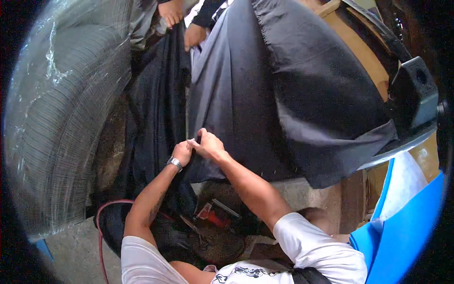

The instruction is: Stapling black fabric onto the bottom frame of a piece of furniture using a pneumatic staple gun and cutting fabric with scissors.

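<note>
A large sheet of black fabric [250, 104] hangs in folds in front of me, its upper part running away from me. Both of my hands meet at its left edge, close together. My left hand [182, 152], with a metal watch on the wrist, is closed in a pinch on the fabric edge. Beside it my right hand [209, 144] is closed too, its thumb and fingers on the same edge. A small pale spot shows between the hands; I cannot tell whether it is a fingertip or an object. Darker folds of cloth [158, 90] hang to the left.
Another person's hands [194, 36] hold the fabric at the far end. A bulky plastic-wrapped roll [66, 128] stands at left. Blue foam sheets [406, 222] lean at right near a dark metal bracket [416, 90]. A red hose [100, 236] and a red item [220, 218] lie below.
</note>
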The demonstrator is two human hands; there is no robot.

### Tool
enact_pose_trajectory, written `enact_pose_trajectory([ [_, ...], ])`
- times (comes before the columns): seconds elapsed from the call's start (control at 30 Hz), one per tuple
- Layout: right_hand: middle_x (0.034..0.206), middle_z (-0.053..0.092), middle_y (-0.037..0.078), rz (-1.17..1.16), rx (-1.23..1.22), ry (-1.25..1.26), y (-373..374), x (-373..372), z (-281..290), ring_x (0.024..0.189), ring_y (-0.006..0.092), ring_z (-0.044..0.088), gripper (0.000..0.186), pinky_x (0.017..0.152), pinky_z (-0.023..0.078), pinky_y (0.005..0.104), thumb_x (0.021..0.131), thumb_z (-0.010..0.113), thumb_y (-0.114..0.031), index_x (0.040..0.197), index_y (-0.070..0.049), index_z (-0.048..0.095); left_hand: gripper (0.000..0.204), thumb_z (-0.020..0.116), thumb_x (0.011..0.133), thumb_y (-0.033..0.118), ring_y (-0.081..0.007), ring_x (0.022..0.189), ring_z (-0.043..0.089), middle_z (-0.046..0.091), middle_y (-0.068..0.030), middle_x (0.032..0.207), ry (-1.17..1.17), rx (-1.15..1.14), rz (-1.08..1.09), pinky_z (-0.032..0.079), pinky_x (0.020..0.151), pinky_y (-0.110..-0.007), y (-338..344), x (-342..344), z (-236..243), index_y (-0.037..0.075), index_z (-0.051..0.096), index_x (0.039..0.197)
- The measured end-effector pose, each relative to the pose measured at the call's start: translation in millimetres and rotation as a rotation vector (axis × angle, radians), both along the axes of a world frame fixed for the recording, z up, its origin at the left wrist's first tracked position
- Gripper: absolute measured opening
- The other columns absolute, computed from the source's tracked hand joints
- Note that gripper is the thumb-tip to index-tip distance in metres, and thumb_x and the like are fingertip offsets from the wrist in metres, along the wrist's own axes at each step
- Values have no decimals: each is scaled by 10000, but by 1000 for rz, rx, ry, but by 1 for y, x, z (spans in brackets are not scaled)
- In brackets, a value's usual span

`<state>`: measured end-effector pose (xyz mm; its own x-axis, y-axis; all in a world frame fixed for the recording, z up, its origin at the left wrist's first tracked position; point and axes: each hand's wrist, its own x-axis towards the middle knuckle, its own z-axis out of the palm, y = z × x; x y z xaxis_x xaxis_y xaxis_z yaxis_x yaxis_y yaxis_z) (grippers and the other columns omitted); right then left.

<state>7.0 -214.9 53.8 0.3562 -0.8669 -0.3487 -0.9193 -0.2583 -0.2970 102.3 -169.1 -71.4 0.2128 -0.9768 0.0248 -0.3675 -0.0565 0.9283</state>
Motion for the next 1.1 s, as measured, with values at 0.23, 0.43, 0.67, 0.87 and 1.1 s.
enact_pose_trajectory([
  [0.23,844,630,172,-136,70,-237,20,-41,-4,800,254,622,541,731,478,344,794,595,-450,1055,17,517,503,351,901,418,-416,800,546,587,-227,820,-92,85,54,424,689,-493,-7,6,-9,0,594,762],
  [0.43,853,626,203,-187,-11,-344,6,-9,-10,819,302,621,526,736,476,354,800,569,-477,994,11,542,412,339,915,332,-401,775,540,572,-223,784,-73,85,-19,416,655,-461,-6,1,0,-1,548,794],
  [0.67,914,603,247,-14,-100,47,-31,18,-21,873,392,586,462,750,458,458,829,507,-449,933,1,530,355,376,881,285,-411,826,559,595,-228,850,-183,175,-121,444,722,-481,-12,-9,15,23,605,807],
  [0.87,953,583,219,69,-181,-185,-39,10,-61,907,371,562,333,765,446,439,858,488,-353,928,-33,549,504,324,904,433,-411,856,551,596,-227,880,-157,193,-3,422,751,-485,-14,13,-27,33,620,819],
  [1.1,1337,365,88,544,-411,505,-143,6,-104,1205,301,356,442,982,252,495,890,395,-330,1292,-148,381,488,320,905,423,-397,835,559,605,-203,900,-119,232,55,432,746,-478,-50,18,-48,40,612,828],
])
